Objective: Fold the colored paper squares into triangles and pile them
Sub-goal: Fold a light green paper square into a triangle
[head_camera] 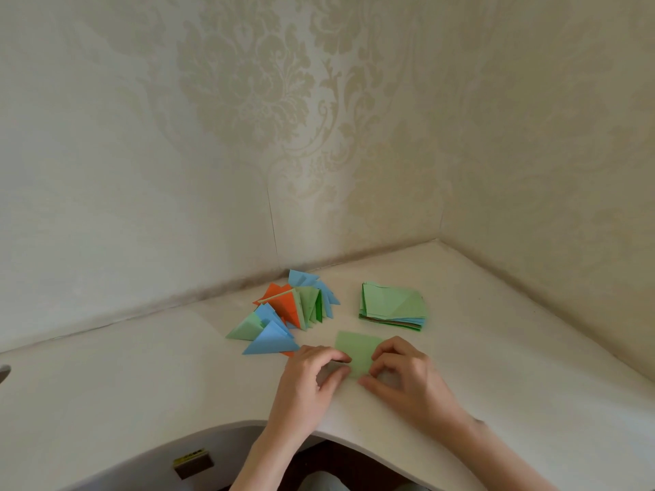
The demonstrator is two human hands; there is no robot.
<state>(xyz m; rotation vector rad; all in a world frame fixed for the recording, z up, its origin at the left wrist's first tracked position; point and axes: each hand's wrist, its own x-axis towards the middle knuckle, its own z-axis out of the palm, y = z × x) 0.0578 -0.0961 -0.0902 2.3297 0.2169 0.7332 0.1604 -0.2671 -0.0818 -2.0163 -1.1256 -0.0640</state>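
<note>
So both hands are on the green square (356, 352) at the desk (141, 384) front: left hand (312, 377) and right hand (404, 377) fingers pinch its near corners, probably lining up a fold. Triangles (283, 313) piled left, stack (393, 306) right, both within reach.

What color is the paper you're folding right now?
Light green. The paper square under both hands shows best in the head view.
</note>
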